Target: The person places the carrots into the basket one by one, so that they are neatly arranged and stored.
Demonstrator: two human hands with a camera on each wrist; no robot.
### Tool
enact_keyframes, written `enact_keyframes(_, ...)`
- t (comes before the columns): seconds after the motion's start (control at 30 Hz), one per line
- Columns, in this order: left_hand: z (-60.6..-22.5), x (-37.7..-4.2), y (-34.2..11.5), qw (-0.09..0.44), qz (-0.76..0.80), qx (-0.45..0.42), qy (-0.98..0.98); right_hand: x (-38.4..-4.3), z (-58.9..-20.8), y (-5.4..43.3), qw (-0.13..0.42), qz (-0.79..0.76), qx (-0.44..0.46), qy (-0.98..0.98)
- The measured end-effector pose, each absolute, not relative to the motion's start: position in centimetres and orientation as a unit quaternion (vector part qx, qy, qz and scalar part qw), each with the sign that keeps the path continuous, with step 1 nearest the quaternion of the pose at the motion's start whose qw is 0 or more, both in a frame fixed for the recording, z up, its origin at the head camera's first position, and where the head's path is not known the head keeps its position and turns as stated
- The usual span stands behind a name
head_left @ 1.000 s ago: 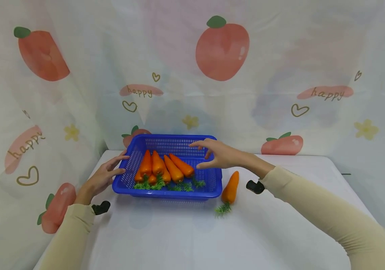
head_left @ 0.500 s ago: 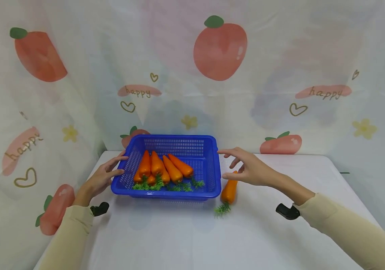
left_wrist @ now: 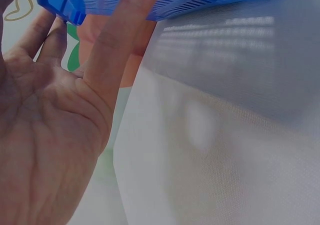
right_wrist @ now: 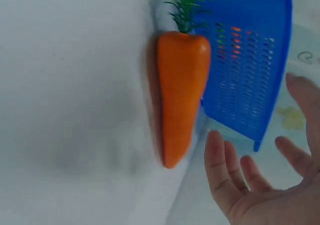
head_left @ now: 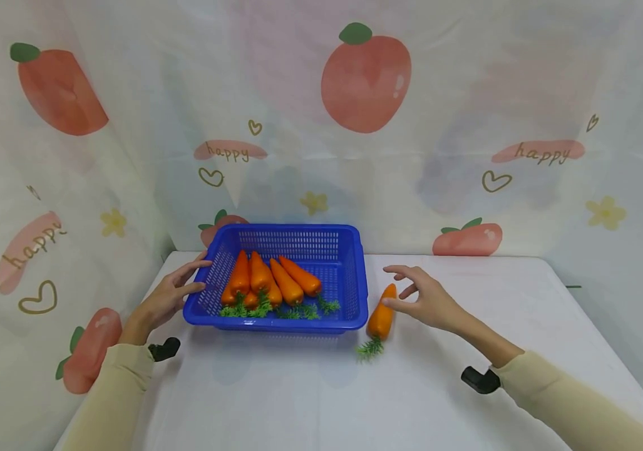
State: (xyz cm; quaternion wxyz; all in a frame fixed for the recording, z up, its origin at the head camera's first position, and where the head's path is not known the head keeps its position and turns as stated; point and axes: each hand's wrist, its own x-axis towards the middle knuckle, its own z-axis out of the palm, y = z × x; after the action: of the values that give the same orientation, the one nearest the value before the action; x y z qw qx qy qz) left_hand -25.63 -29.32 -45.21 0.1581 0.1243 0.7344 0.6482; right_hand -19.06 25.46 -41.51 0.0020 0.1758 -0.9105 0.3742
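A blue plastic basket holds several orange carrots with green leafy tops, gathered toward its left and middle. My left hand is at the basket's left side, its fairly straight fingers and thumb touching the rim. In the left wrist view the left hand's thumb reaches up to the basket's slotted wall. One more carrot lies on the table just right of the basket, leaves toward me. My right hand hovers beside its tip with fingers apart, holding nothing; the thumb overlaps the carrot in the head view.
The white-covered table extends in front of the basket and to its right. A printed fabric backdrop stands close behind the basket and along the left side. Each wrist wears a small black camera.
My right hand has moved from above the basket's right part out to the right, then down beside the loose carrot. The left hand stays at the basket's rim.
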Motion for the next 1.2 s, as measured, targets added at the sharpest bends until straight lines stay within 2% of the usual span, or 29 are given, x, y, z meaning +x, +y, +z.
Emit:
enact_keyframes(0.27,-45.1,-26.0,-29.4,0.152,0.636,0.127,0.746,-19.5,-44.2,24.5,-0.061,0.402,0.077,-0.91)
enact_keyframes(0.4,-45.1,-26.1,-29.3,0.152,0.632,0.127,0.749,-19.4,-44.8,23.9,-0.075,0.396,0.046,-0.914)
enact_keyframes(0.57,-45.1,-26.1,-29.4,0.153,0.633,0.126,0.749,-19.2,-45.1,23.7,-0.088,0.389,0.038,-0.916)
enact_keyframes(0.87,-45.1,-25.8,-29.4,0.159,0.646,0.122,0.737,-19.7,-44.6,24.0,-0.152,0.406,0.013,-0.901)
enact_keyframes(1.2,-45.3,-25.7,-29.5,0.16,0.654,0.127,0.729,-20.0,-44.3,24.6,-0.173,0.407,0.022,-0.897)
